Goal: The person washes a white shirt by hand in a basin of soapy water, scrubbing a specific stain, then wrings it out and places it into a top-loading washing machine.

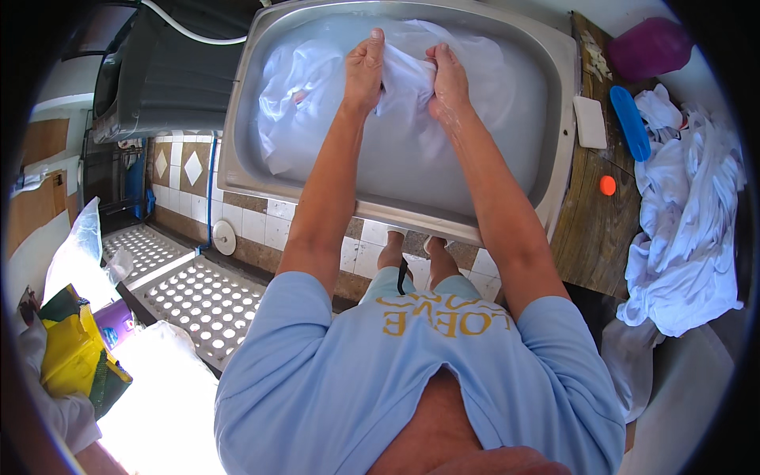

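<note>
Both my arms reach forward over a metal sink (558,87) filled with cloudy water. My left hand (365,73) is closed on a white cloth (408,75), thumb up. Opposite it, my right hand (448,81) grips the same cloth, its forearm wet. The cloth is stretched between the two hands, lifted partly above the water. More white fabric (289,95) floats crumpled to the left of my hands, and some spreads under the surface to the right. Whether it is all one piece I cannot tell. Parts of my fingers are hidden by the fabric.
Right of the sink, a wooden counter (594,229) bears a white bar (590,123), a blue brush-like piece (629,123), an orange cap (607,185) and a purple container (649,49). White laundry (685,229) hangs over its right side. A dark grey appliance (174,71) stands left.
</note>
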The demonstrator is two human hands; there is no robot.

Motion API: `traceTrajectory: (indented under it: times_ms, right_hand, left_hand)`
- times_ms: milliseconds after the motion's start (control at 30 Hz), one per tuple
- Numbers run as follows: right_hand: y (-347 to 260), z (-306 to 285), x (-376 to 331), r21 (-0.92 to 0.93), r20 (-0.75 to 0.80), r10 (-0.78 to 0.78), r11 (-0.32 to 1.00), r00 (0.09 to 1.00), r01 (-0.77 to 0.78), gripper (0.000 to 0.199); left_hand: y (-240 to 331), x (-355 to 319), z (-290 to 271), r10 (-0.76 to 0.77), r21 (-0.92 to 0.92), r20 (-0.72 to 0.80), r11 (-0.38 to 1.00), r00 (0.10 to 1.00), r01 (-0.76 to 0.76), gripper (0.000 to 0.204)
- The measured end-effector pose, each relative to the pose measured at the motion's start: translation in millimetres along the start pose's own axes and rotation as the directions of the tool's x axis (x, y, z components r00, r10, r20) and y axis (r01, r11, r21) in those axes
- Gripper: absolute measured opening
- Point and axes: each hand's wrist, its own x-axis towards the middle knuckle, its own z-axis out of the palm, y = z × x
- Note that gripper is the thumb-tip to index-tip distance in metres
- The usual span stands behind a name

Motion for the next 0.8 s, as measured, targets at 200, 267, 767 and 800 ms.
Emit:
traceTrajectory:
  times_ms: [200,267,767,800]
  right_hand:
    - [-3.0,-3.4,0.3,0.015,0.080,-0.097,0.995,0.992,0.096,0.025]
    - [-5.6,-2.0,-0.7,0.006,0.081,-0.109,0.994,0.991,0.109,0.023]
    - [-25.5,5.5,-3.8,-0.015,0.035,-0.317,0.948,0.948,0.318,0.016]
    - [-25.7,5.5,-2.9,-0.031,0.035,-0.325,0.945,0.945,0.326,0.015]
  left_hand:
    - [9.6,0.2,2.7,0.005,0.068,0.007,0.998,1.000,-0.005,0.045]
    - [7.5,2.6,1.2,0.001,0.029,0.013,1.000,1.000,-0.001,0.045]
    - [8.4,11.2,4.7,-0.020,0.091,0.033,0.996,0.999,0.017,0.042]
    - [6.4,13.0,4.3,-0.027,0.081,0.038,0.996,0.999,0.024,0.042]
